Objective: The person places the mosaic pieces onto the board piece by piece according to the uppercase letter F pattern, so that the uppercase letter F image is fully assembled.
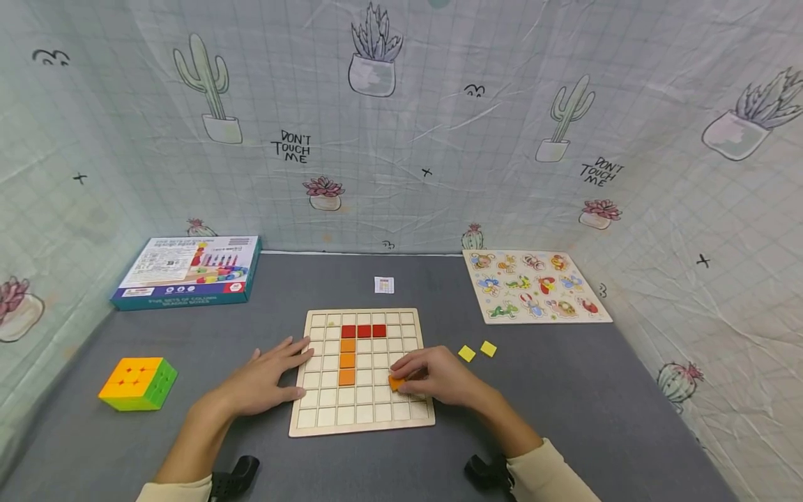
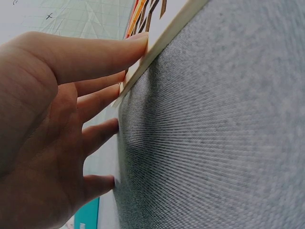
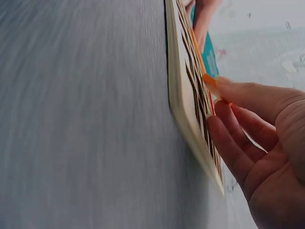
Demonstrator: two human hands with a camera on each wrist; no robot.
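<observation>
A wooden grid board lies on the grey table in the head view. Three red square tiles form a row near its far side, and three orange tiles run down from the left one. My left hand rests at the board's left edge, fingers spread and thumb touching the rim. Over the right part of the grid, my right hand pinches an orange tile between thumb and fingers. That tile also shows at the fingertips in the right wrist view.
Two yellow tiles lie right of the board. A small printed card sits beyond it. A puzzle cube stands at left, a flat box at back left, and an insect picture board at back right.
</observation>
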